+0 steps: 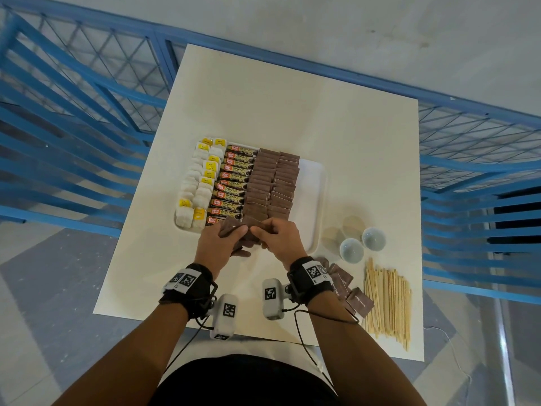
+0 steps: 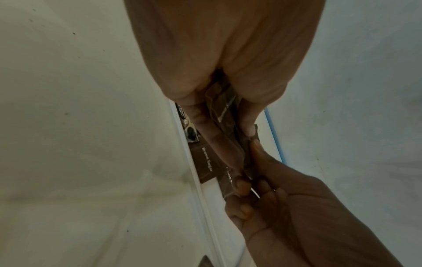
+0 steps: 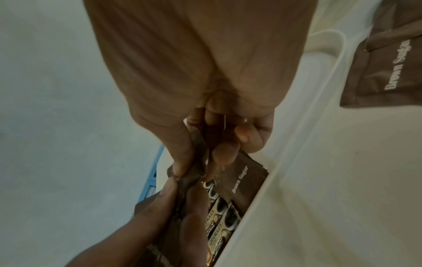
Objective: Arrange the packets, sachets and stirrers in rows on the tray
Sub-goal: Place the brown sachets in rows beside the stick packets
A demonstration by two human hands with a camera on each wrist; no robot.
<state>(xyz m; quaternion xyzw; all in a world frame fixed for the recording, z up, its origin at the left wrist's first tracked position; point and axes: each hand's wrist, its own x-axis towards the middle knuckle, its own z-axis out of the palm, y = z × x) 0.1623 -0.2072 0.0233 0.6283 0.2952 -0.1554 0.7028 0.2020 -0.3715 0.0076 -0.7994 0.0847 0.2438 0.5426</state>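
Together, left hand (image 1: 225, 241) and right hand (image 1: 276, 237) pinch flat, seemingly papery brown sugar sachets (image 1: 234, 230) over the tray (image 1: 314, 200).

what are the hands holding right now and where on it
Both hold brown sugar sachets over the tray: the left hand grips a small stack by its sides, the right hand pinches an edge.

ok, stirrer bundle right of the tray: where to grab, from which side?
Judging by pose, take the wooden stirrers across the middle of their length, coming from above with the right hand, fingers spanning the bundle's width. They lie flat and parallel on the table, running near to far, loose and a bit fanned, so an end grip would likely spill them.
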